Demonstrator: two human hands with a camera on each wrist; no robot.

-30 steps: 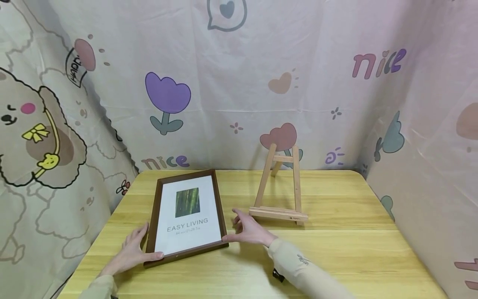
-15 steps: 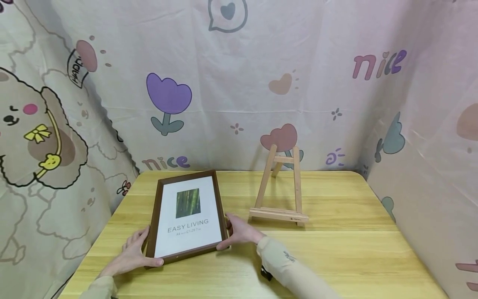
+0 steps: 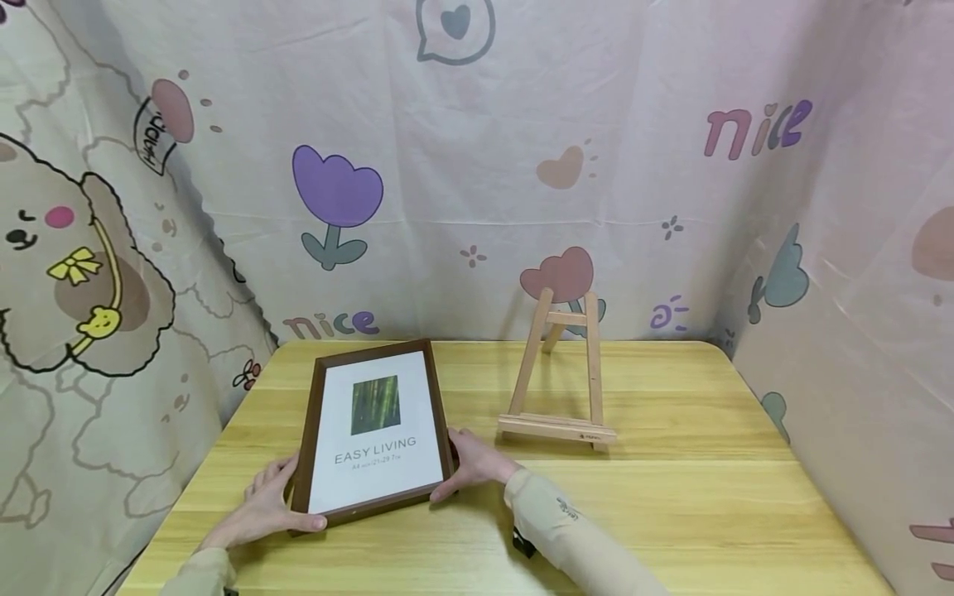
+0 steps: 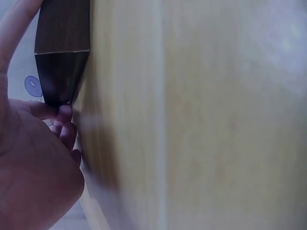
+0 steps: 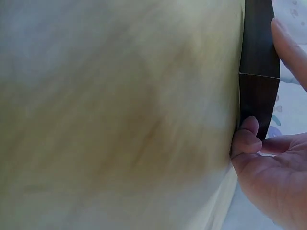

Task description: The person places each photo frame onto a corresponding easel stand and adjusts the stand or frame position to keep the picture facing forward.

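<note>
In the head view I have the brown picture frame [image 3: 376, 451] face up on the left part of the wooden table [image 3: 693, 488], slightly skewed, its print reading EASY LIVING. The small wooden easel [image 3: 556, 427] stands upright to its right, apart from it. My left hand [image 3: 261, 507] grips the near left corner, thumb over the near edge; my right hand [image 3: 475, 463] holds the near right corner in much the same way. I judge the frame stiff and fairly light, though wide enough that one hand alone would let it twist. Its front may be glass or clear plastic, I can't tell which; either could smudge or crack, so I would keep fingers off the face and take the load on the wood.

In the left wrist view, the fingertips [image 4: 67, 134] curl in at the bottom of the dark corner, with the thumb along the other side. The mitre makes a solid place to pinch, though the smooth finish could slip.

In the right wrist view, the fingers [image 5: 246, 143] are bent around the opposite corner, thumb against the wood. How far they reach beneath is hidden, and I can't tell whether this edge is off the table.
</note>
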